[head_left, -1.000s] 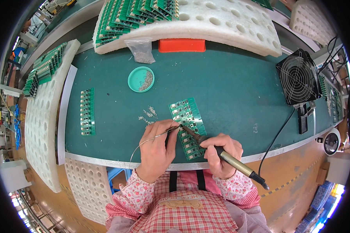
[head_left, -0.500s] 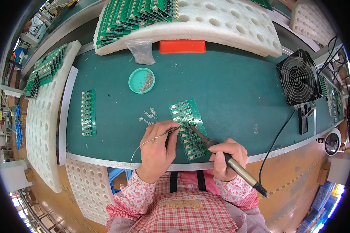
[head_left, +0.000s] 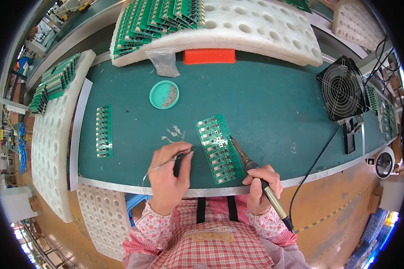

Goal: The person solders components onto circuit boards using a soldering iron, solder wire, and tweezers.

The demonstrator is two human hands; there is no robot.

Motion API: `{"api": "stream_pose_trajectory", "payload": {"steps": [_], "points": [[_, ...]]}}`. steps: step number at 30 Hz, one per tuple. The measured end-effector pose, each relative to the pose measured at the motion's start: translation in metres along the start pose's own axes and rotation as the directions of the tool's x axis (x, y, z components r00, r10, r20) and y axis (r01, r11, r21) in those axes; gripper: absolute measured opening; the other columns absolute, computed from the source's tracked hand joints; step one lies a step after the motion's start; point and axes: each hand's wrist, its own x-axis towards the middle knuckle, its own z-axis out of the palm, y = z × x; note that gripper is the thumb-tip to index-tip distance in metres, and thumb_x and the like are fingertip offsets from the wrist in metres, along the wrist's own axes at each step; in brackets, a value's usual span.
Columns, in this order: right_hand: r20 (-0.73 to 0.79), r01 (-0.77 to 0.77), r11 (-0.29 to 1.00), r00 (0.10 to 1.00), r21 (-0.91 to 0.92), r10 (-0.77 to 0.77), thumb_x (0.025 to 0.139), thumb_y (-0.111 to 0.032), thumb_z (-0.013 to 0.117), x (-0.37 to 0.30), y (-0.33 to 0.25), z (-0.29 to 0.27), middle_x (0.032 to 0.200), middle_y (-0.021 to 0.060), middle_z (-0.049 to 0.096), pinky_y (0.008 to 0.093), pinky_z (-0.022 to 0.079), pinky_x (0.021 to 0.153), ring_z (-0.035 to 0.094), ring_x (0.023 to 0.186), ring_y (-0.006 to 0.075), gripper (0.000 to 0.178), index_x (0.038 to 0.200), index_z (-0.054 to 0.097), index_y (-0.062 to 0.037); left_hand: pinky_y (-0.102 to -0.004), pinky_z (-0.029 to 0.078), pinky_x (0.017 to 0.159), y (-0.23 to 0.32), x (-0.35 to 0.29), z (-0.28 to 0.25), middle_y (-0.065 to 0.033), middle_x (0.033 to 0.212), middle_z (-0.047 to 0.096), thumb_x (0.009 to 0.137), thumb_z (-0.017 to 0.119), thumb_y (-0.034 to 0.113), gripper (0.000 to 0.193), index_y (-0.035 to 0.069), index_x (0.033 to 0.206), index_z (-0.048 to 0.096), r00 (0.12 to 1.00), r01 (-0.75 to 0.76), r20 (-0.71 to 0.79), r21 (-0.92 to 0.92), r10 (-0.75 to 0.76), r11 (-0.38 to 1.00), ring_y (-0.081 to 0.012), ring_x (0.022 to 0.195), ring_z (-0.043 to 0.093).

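Observation:
My left hand (head_left: 168, 177) is closed on a thin silvery solder wire (head_left: 145, 179), whose loop hangs by the wrist. A dark, slim tip, perhaps of tweezers (head_left: 192, 148), also pokes out between thumb and forefinger. Just right of it lies a green circuit board panel (head_left: 217, 150) with rows of small parts, apart from these fingers. My right hand (head_left: 264, 184) grips a soldering iron (head_left: 274, 200) by its dark front grip. The iron's tip points up-left at the panel's right edge; whether it touches is unclear.
Small component pieces (head_left: 173, 133) lie beyond my left hand, before a green dish (head_left: 164, 95) and a plastic bag (head_left: 163, 62). Another panel (head_left: 104, 131) is at left. Foam trays (head_left: 256, 33) with boards and a red bin (head_left: 209, 56) stand behind; a black fan (head_left: 344, 89) is right.
My left hand has drawn back left from the panel with the wire. The soldering iron has shifted right, its tip leaving the panel's middle for its right edge.

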Motion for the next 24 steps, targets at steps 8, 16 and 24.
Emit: {"api": "stream_pose_trajectory", "payload": {"steps": [8, 16, 24], "points": [[-0.048, -0.008, 0.999, 0.999, 0.043, 0.011, 0.094, -0.012, 0.064, -0.003, 0.002, 0.007, 0.069, 0.0067, 0.065, 0.0312, 0.049, 0.058, 0.062, 0.058, 0.019, 0.014, 0.103, 0.062, -0.0017, -0.0367, 0.048, 0.079, -0.014, 0.001, -0.016, -0.0064, 0.1, 0.07, 0.083, 0.071, -0.002, 0.016, 0.004, 0.097, 0.067, 0.989, 0.136, -0.077, 0.121, -0.128, 0.983, -0.0274, 0.089, 0.063], [-0.07, 0.024, 0.999, 0.997, 0.048, -0.021, 0.094, -0.012, 0.063, -0.004, 0.005, 0.007, 0.07, 0.0076, 0.066, 0.0311, 0.048, 0.057, 0.062, 0.057, 0.0192, 0.014, 0.101, 0.062, 0.0, -0.037, 0.049, 0.081, -0.016, 0.003, -0.01, -0.006, 0.1, 0.071, 0.082, 0.072, -0.002, 0.018, 0.006, 0.099, 0.068, 0.991, 0.124, -0.063, 0.148, -0.116, 0.981, -0.0281, 0.092, 0.062], [-0.081, 0.039, 0.998, 0.996, 0.054, -0.035, 0.095, -0.013, 0.063, -0.004, 0.006, 0.008, 0.067, 0.0074, 0.065, 0.031, 0.047, 0.056, 0.06, 0.055, 0.0184, 0.014, 0.101, 0.062, -0.0001, -0.0363, 0.047, 0.081, -0.019, 0.004, -0.009, -0.0056, 0.099, 0.071, 0.081, 0.073, -0.002, 0.021, 0.006, 0.1, 0.068, 0.999, 0.021, -0.053, 0.182, -0.012, 0.983, -0.0275, 0.087, 0.064]]}}
